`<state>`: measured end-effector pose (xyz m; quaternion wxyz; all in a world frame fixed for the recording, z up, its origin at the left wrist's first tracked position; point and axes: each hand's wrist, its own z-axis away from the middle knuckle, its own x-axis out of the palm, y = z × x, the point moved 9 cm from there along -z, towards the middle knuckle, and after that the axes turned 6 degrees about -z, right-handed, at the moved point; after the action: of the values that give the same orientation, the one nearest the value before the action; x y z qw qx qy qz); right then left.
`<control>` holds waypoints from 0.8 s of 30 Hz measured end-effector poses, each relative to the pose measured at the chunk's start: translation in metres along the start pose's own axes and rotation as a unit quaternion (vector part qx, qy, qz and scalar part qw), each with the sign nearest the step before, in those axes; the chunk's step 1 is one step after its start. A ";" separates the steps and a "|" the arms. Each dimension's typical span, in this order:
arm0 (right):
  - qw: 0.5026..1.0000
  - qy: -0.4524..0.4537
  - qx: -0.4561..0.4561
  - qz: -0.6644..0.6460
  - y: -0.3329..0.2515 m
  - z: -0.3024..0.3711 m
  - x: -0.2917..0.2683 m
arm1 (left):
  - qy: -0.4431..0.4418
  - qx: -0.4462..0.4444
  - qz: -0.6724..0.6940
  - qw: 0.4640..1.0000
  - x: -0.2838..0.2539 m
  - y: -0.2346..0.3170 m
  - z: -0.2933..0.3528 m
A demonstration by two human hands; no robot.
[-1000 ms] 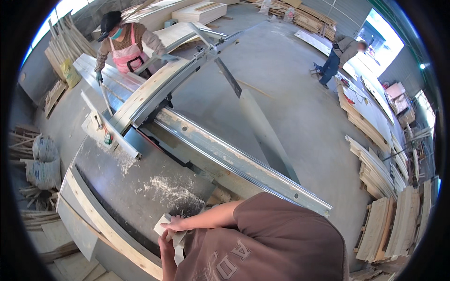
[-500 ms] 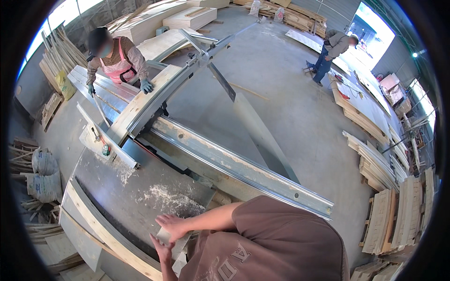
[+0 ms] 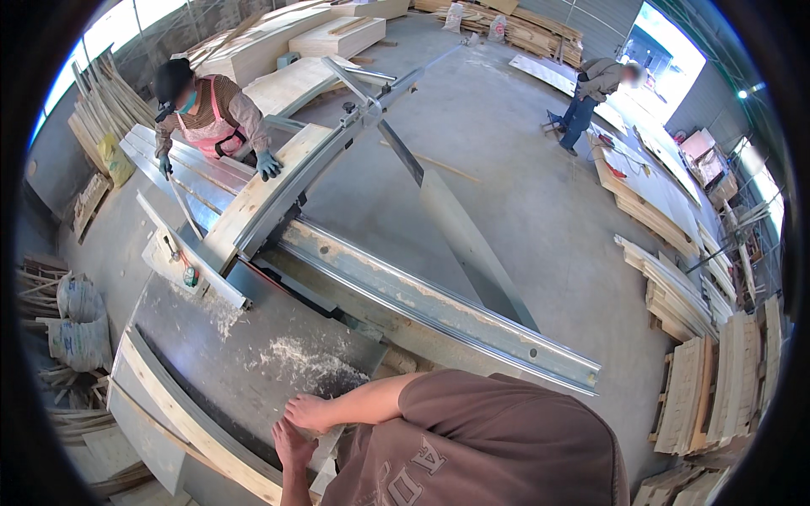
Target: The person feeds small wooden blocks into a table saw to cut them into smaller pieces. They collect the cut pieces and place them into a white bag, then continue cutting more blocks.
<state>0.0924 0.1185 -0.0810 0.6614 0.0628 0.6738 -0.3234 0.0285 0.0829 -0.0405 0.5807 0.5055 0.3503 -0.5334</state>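
At seven o'clock, a bare left hand (image 3: 293, 444) and a bare right hand (image 3: 309, 414) are held close together by the near edge of a grey, flat metal machine table (image 3: 194, 337), fingers partly curled; whether anything is gripped by either cannot be told. A pale, straight-edged piece (image 3: 326, 452) is seen just beside them, partly covered. Pale lettering is displayed on a brown fabric shirt (image 3: 506, 430) toward five o'clock; printing on bulging whitish sacks (image 3: 80, 337), between eight and nine, is too small to be read. At ten, a long, pale wooden plank (image 3: 270, 192) is touched by a co-worker's gloved hand (image 3: 268, 166).
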 end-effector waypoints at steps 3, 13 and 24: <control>1.000 -0.016 0.002 -0.008 0.002 0.000 0.000 | -0.013 0.001 -0.003 1.000 -0.001 0.002 -0.003; 0.863 0.055 0.256 -0.431 0.037 0.035 -0.009 | 0.006 -0.249 0.643 0.724 0.066 -0.052 0.037; 0.857 0.013 0.254 -0.447 0.025 0.043 0.022 | 0.027 -0.279 0.483 0.830 0.089 -0.049 0.040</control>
<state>0.1395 0.1085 -0.1069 0.3979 -0.0753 0.5320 -0.7436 -0.0081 0.0244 -0.1255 0.8711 0.4405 0.2111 -0.0511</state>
